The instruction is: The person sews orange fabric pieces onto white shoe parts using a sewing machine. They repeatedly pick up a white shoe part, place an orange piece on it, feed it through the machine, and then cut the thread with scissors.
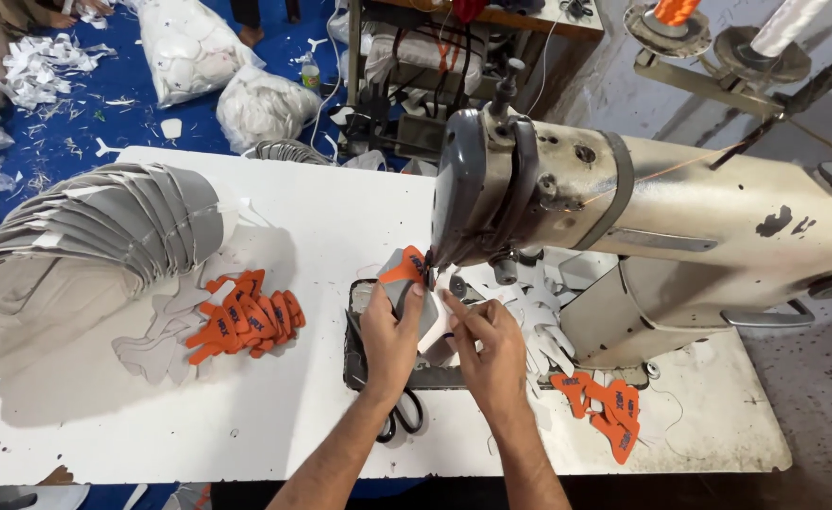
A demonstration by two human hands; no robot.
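1. We pinch the orange-and-grey fabric piece (405,274) under the sewing machine (529,198) head; we judge it light, limp, best held at its edges.
2. Left hand (390,338) and right hand (492,345) both grip it.
3. Orange pieces (246,319) lie apart on the surface (322,217).

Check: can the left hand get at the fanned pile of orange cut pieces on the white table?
Probably yes: the fanned pile of orange cut pieces lies on open white table beside the left hand, nothing between.
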